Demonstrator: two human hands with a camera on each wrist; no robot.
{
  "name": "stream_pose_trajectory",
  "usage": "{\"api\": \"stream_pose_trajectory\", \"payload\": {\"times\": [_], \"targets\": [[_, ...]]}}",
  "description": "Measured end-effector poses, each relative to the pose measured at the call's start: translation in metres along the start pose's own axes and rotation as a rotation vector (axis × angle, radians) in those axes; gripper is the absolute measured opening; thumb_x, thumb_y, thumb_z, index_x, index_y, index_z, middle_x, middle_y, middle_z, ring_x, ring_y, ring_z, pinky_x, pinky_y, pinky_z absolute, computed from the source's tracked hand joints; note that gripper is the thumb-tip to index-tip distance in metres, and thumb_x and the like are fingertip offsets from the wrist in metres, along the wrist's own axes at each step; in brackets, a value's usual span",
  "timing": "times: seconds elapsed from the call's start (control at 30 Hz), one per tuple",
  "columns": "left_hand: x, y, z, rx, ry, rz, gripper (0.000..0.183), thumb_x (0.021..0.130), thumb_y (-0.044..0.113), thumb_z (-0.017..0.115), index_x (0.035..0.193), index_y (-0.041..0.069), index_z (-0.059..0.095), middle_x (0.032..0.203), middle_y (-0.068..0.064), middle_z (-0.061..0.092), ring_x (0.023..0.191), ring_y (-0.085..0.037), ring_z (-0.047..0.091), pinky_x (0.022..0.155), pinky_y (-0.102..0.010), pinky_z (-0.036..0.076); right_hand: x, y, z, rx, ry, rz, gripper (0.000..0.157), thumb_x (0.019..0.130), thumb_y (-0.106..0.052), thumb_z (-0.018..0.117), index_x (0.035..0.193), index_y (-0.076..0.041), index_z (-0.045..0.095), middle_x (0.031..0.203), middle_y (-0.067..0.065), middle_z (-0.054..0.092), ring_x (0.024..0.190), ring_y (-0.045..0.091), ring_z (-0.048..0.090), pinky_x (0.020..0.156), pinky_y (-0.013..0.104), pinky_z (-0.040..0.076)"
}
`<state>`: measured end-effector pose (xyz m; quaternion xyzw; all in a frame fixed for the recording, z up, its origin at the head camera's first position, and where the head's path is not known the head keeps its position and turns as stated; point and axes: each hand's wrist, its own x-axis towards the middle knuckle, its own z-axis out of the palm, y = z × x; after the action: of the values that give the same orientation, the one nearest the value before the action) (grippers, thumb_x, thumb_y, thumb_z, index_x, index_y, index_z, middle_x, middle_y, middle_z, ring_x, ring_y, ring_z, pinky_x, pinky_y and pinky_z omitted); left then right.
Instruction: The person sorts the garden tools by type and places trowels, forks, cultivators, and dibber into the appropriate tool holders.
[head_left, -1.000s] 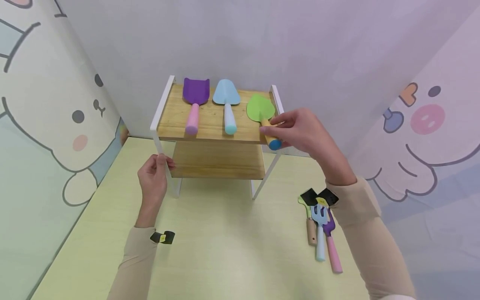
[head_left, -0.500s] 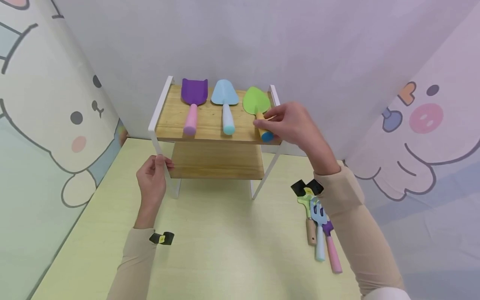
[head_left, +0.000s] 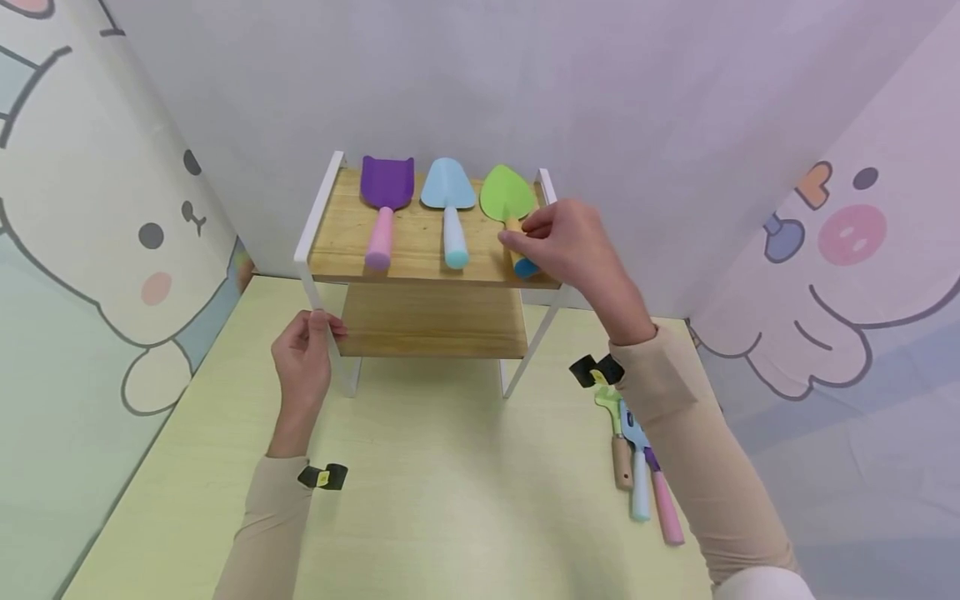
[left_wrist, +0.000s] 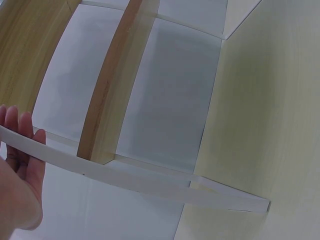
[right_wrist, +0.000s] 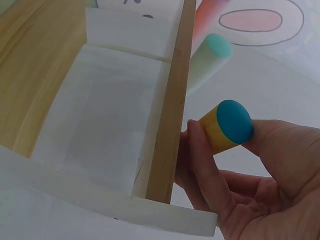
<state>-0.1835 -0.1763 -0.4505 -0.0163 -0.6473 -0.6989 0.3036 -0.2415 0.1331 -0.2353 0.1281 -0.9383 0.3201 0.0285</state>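
Note:
My right hand (head_left: 566,242) pinches the yellow, blue-ended handle of a green trowel (head_left: 507,192) at the right of the top shelf (head_left: 420,242). In the right wrist view that handle (right_wrist: 220,127) sits between thumb and fingers, close by the shelf's front edge. To its left lie a light blue trowel (head_left: 448,187) and a purple shovel (head_left: 387,183) with a pink handle, handles toward me. My left hand (head_left: 303,350) grips the white front leg of the wooden two-tier rack; in the left wrist view its fingers (left_wrist: 25,122) curl round the white frame (left_wrist: 125,180).
On the table (head_left: 435,483) at right lie a green tool (head_left: 622,458) with a brown handle, a light blue fork (head_left: 639,483) and a purple-headed tool with a pink handle (head_left: 666,508), partly under my right sleeve. The lower shelf (head_left: 435,321) is below. A curtain stands behind the rack.
My right hand has moved the green trowel back and to the left, farther onto the top shelf, its head now roughly level with the other two. The left hand stays on the leg.

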Motion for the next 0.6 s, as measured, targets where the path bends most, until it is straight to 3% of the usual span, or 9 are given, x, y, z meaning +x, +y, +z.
{"api": "stream_pose_trajectory", "payload": {"times": [0.33,0.6], "targets": [[-0.0007,-0.0015,0.0004,0.02,0.001,0.009,0.039,0.109,0.017,0.054,0.091,-0.016,0.061,0.083,-0.001,0.07,0.073,-0.011,0.068,0.075,-0.019,0.058,0.004,0.0022,0.0078,-0.009,0.052,-0.021,0.036,0.095,-0.034,0.075,0.106,0.0,0.078,0.099,0.015,0.077,0.092,0.024,0.071,0.08,0.038,0.057],[0.0001,-0.0027,0.0003,-0.002,-0.004,0.016,0.039,0.108,0.022,0.056,0.087,-0.01,0.064,0.081,0.001,0.07,0.072,-0.01,0.068,0.074,-0.02,0.058,0.0005,0.0024,0.0072,0.044,0.063,-0.023,0.038,0.1,-0.037,0.069,0.106,0.0,0.077,0.093,0.014,0.076,0.061,0.019,0.072,0.067,0.025,0.055]]}}
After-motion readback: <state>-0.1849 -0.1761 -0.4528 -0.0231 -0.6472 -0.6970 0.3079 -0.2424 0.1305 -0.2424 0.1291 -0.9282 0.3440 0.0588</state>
